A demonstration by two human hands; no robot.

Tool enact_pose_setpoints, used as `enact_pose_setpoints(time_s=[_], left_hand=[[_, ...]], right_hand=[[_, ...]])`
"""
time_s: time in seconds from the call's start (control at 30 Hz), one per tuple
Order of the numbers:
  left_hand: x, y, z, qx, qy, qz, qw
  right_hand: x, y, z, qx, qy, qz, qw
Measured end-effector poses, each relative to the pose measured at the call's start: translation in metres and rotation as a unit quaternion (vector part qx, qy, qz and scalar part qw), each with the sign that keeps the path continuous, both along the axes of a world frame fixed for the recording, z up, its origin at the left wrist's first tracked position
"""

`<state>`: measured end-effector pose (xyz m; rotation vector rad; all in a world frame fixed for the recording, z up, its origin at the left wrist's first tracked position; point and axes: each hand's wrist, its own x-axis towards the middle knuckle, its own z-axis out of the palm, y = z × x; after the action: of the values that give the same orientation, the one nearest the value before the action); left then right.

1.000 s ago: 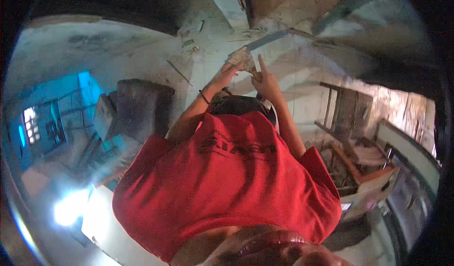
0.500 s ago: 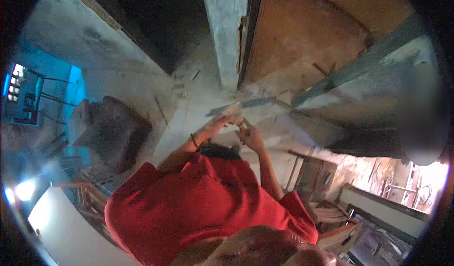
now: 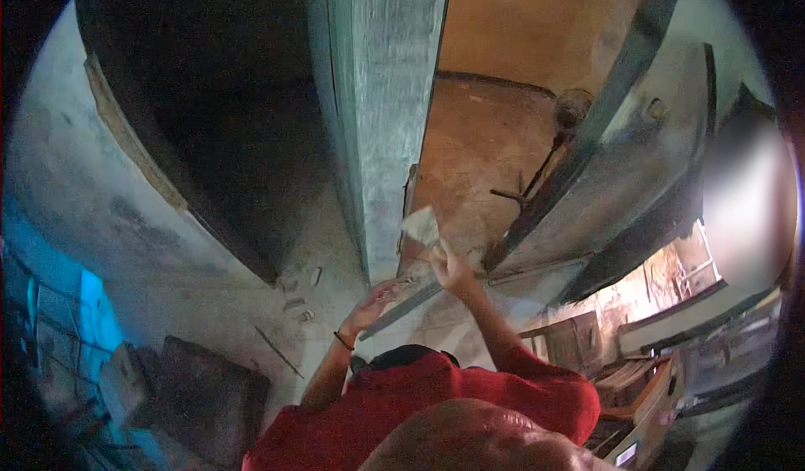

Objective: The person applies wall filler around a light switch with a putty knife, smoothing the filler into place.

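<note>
The right hand's [image 3: 454, 271] fingers grip 1 scraper [image 3: 422, 226], its blade up before the post's [image 3: 396, 85] lower right edge; contact I cannot tell. The left hand [image 3: 374, 305], fingers loosely open, is below. Far right, 1 box [image 3: 654, 395], contents unclear.

Red tee [image 3: 402, 421], short-slvd, soft folds; R slv [image 3: 560, 389] ends well back from R hand [image 3: 454, 271]. Thin dk band [image 3: 344, 339] worn just behind L hand [image 3: 372, 307]. Dk garment [image 3: 409, 356] below tee, mostly hidden, type unclear.
</note>
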<state>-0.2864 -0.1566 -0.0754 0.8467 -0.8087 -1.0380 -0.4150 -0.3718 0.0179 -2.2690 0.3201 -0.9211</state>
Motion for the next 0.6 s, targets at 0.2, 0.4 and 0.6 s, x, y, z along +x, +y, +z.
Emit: enact_pose_setpoints(time_s=[0.2,0.4,0.6], left_hand=[[0.034,0.049,-0.019,-0.079,-0.058,0.069,0.993],[0.046,0.077,-0.069,0.114,-0.135,0.155,0.972],[0.036,0.09,-0.026,0.12,-0.086,0.161,0.976]], right_hand=[[0.082,-0.033,0.191,-0.084,-0.024,-0.026,0.996],[0.155,-0.053,0.323,-0.219,-0.104,-0.043,0.969],[0.184,-0.064,0.367,-0.227,-0.175,-0.071,0.955]])
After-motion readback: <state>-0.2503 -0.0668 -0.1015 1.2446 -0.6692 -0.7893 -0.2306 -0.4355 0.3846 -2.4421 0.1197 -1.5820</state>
